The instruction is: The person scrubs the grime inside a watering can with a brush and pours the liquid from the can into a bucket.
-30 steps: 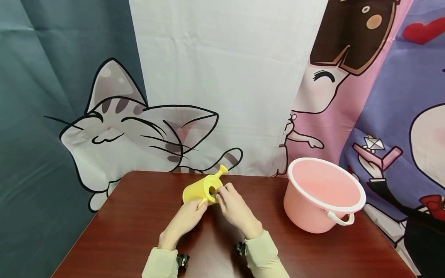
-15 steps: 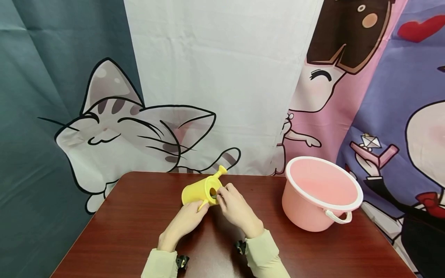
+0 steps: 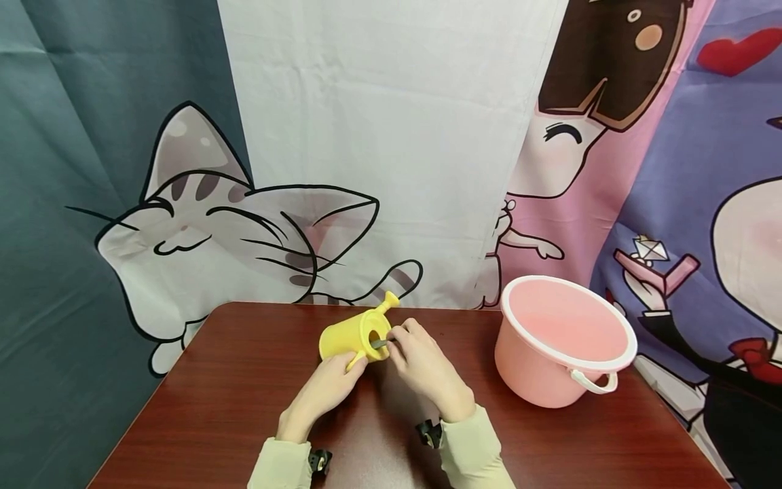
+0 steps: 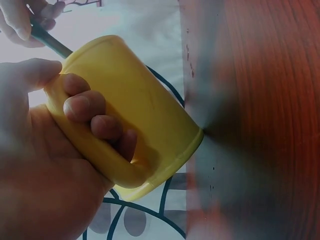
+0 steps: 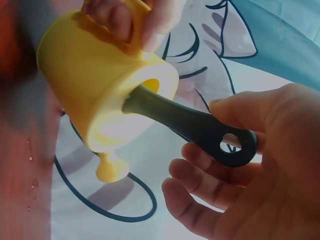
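left hand (image 3: 330, 382): fingers gripping yellow watering can (image 3: 347, 335), tilted over counter (image 3: 201, 387). right hand (image 3: 427, 370): fingers pinching dark handle (image 5: 192, 124) protruding from can's opening. pink bucket (image 3: 537, 370): right of can.

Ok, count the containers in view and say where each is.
2: the yellow watering can, tilted, its handle in the left grip; the pink bucket, on the table to the can's right. Others could be hidden in the bucket, whose inside shows only partly.

No legible text or numbers.
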`<state>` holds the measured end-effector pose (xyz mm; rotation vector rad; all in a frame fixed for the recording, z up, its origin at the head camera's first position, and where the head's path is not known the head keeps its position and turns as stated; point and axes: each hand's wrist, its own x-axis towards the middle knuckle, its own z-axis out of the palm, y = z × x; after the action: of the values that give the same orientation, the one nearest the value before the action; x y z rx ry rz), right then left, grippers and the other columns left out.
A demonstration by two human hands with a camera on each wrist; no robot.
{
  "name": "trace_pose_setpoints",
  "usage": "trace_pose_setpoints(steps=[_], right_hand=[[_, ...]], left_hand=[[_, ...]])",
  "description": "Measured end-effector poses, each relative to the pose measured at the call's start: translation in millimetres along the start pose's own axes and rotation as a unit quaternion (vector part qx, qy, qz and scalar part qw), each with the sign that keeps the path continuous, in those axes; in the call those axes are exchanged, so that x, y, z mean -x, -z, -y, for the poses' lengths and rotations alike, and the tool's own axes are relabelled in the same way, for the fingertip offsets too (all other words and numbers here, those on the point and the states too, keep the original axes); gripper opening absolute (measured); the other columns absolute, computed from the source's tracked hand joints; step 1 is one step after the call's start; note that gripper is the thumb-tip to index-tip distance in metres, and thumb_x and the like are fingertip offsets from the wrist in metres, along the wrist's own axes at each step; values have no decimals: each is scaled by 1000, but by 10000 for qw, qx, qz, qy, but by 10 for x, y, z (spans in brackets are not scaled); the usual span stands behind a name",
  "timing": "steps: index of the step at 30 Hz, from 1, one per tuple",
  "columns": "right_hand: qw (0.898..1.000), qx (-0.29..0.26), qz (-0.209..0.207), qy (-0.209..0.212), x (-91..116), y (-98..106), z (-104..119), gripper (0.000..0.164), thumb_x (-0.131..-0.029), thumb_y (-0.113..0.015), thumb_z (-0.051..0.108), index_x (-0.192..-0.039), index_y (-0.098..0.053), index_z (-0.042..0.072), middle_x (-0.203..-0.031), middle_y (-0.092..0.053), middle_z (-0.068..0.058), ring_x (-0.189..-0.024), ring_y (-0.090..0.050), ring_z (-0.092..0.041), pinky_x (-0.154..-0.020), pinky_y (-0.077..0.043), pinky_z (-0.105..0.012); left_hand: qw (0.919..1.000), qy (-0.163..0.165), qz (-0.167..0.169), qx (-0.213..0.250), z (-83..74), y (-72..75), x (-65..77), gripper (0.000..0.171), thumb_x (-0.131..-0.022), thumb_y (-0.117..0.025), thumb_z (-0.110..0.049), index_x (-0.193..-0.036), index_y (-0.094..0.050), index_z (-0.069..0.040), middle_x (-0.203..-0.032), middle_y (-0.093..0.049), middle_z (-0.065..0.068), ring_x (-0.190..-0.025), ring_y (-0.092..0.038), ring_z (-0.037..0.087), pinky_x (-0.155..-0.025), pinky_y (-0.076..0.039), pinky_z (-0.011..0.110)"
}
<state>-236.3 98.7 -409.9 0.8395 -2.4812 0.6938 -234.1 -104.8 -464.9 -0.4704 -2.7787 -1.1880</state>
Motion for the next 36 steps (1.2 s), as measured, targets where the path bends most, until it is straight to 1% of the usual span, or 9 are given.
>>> trace_pose_setpoints(steps=[3,7,12,15,24,28,32,34,36], right_hand=[[9999,68,79,-42,-4,31,3,4,-90,-67,9,-94,-67,8,-85,-51,0,-78,-52,-15,-70,-47,-32],[9997,5,168,-176,-11,32,-7,7,-89,-67,10,-95,-67,5,-86,-56,-3,-77,-55,-17,-71,-48,-35],[9992,-124,266,-271,-12,-46,-56,9,-89,-65,10,-95,-68,3,-88,-60,-8,-77,-58,-19,-71,-49,-35],[9992,-126,277,-268,-9,-113,-83,9,-89,-65,10,-95,-68,4,-88,-59,-7,-77,-58,-18,-71,-49,-35],[9998,-104,140,-136,-12,-284,-105,5,-90,-63,11,-92,-67,9,-84,-51,2,-73,-50,-13,-69,-46,-29],[9999,-53,40,-91,-11,-348,-117,5,-90,-63,11,-93,-67,10,-85,-50,2,-74,-50,-13,-70,-46,-29],[10000,-62,-32,43,-12,-394,-121,5,-90,-63,11,-93,-67,9,-86,-52,1,-75,-51,-13,-70,-47,-29],[9999,-51,-77,77,-9,-398,-124,5,-90,-63,11,-93,-68,10,-87,-52,1,-76,-51,-13,-70,-47,-28],[9999,-23,-131,25,-1,-375,-125,5,-90,-64,11,-93,-68,10,-87,-52,2,-75,-51,-12,-70,-47,-28]], left_hand=[[10000,-27,33,-11,-2,1,5,33,-102,-52,-31,-72,-48,-18,-65,-36,-8,-59,-38,5,-61,-36,27],[10000,-41,42,33,-10,10,10,33,-102,-51,-32,-72,-48,-18,-65,-36,-8,-59,-37,6,-61,-36,27],[9999,27,68,92,-16,13,16,33,-102,-51,-33,-73,-48,-18,-66,-36,-8,-59,-37,6,-61,-36,26],[9999,18,74,93,-11,10,15,32,-102,-51,-32,-73,-49,-18,-66,-36,-7,-59,-37,6,-61,-36,26],[9997,39,134,184,-4,12,2,33,-102,-51,-32,-73,-49,-17,-65,-36,-7,-59,-37,6,-61,-36,26],[9996,67,145,239,12,14,-1,34,-102,-51,-33,-73,-49,-16,-64,-37,-7,-58,-37,7,-60,-36,25],[9995,75,100,284,29,10,-2,35,-102,-51,-32,-72,-48,-15,-64,-37,-6,-57,-36,7,-59,-35,26],[9995,86,79,294,31,3,-7,35,-102,-51,-32,-72,-48,-15,-64,-37,-6,-57,-36,7,-59,-35,25],[9995,50,85,309,33,-11,-19,35,-102,-51,-32,-72,-48,-15,-64,-36,-6,-58,-36,7,-59,-35,26]])
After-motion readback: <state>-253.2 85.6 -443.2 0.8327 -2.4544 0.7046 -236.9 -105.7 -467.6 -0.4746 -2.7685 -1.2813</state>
